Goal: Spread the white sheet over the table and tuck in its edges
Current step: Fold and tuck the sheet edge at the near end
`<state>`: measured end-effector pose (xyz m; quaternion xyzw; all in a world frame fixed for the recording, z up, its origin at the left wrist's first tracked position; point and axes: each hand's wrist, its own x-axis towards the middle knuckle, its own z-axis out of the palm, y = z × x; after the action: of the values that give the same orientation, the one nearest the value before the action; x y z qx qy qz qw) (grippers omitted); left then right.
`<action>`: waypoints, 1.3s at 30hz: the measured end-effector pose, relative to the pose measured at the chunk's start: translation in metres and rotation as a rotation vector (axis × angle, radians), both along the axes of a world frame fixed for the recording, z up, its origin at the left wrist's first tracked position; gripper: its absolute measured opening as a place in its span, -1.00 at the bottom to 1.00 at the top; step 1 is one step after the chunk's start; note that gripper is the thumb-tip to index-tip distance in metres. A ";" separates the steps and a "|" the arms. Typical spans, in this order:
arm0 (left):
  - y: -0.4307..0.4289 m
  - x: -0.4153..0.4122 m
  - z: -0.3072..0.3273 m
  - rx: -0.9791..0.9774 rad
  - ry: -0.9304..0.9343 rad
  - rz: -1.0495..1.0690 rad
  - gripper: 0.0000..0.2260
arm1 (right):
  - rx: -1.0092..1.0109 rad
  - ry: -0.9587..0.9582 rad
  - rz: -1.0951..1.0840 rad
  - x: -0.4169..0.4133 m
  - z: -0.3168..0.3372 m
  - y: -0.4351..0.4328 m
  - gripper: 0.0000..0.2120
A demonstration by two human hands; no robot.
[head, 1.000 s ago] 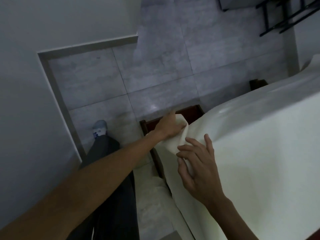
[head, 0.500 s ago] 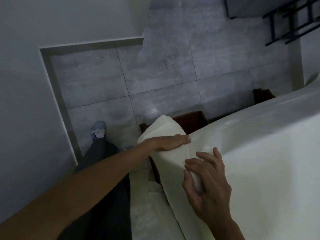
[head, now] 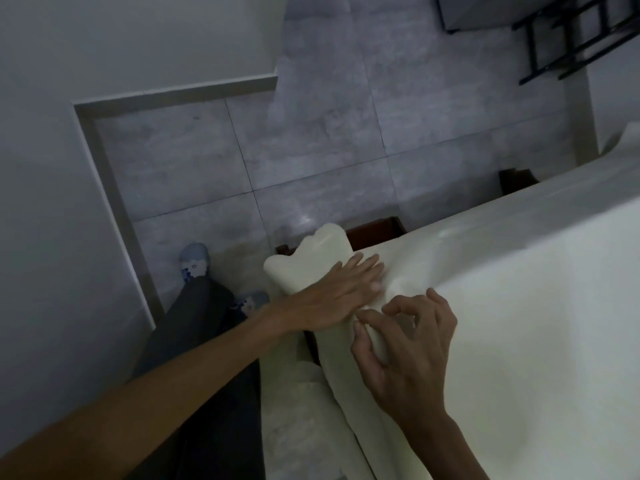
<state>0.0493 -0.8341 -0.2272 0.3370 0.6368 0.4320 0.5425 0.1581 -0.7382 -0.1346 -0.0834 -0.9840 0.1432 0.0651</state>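
Note:
The white sheet (head: 519, 323) covers the table on the right and hangs down its near side. At the table's corner a loose flap of the sheet (head: 311, 258) sticks out to the left. My left hand (head: 332, 296) lies flat on that flap with fingers straight, pressing it against the corner. My right hand (head: 408, 344) is just below it, thumb and fingers pinching a fold of the sheet at the edge. Dark wood of the table (head: 377, 228) shows beyond the flap.
A grey wall (head: 52, 202) stands close on the left, with a tiled floor (head: 329, 150) beyond. My legs in dark trousers (head: 201, 341) and shoes (head: 194, 261) are between wall and table. A black metal frame (head: 568, 36) stands far right.
My left hand let go of the bunched corner and flattened onto the flap, sliding right. The flap now sticks out past the hand. My right hand curled into a pinch on the fold.

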 end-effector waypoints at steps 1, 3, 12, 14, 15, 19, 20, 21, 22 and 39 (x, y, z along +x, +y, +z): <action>-0.005 0.007 -0.002 -0.004 -0.055 0.010 -0.46 | 0.017 0.004 -0.012 0.001 0.001 0.000 -0.79; -0.006 0.007 -0.003 -0.022 -0.107 -0.012 -0.43 | 0.052 0.009 -0.021 0.001 0.002 -0.001 -0.78; 0.030 -0.020 -0.070 -0.267 -0.019 -0.170 -0.35 | 0.044 -0.009 -0.019 -0.003 0.007 -0.004 -0.78; 0.033 -0.027 -0.078 -0.323 0.099 -0.178 -0.34 | 0.035 -0.018 -0.022 -0.003 0.008 -0.005 -0.77; 0.033 -0.030 -0.076 -0.313 0.122 -0.154 -0.35 | 0.036 -0.014 -0.021 -0.003 0.009 -0.005 -0.78; 0.023 -0.024 -0.033 -0.088 -0.018 -0.013 -0.42 | 0.042 0.003 -0.007 -0.004 0.010 -0.005 -0.81; 0.016 -0.015 -0.019 -0.032 -0.063 0.011 -0.42 | 0.043 0.006 -0.002 -0.004 0.010 -0.005 -0.81; 0.009 -0.006 -0.006 0.009 -0.100 0.025 -0.44 | 0.043 0.007 0.001 -0.003 0.009 -0.005 -0.79; 0.002 0.003 0.006 0.032 -0.127 0.039 -0.47 | 0.043 0.006 0.003 -0.002 0.008 -0.005 -0.78; 0.014 -0.018 -0.022 -0.305 -0.009 0.055 -0.50 | 0.043 0.057 0.003 0.005 -0.003 -0.004 -0.81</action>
<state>0.0308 -0.8198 -0.2491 0.2310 0.7016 0.3466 0.5782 0.1630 -0.7420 -0.1374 -0.0763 -0.9848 0.1244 0.0944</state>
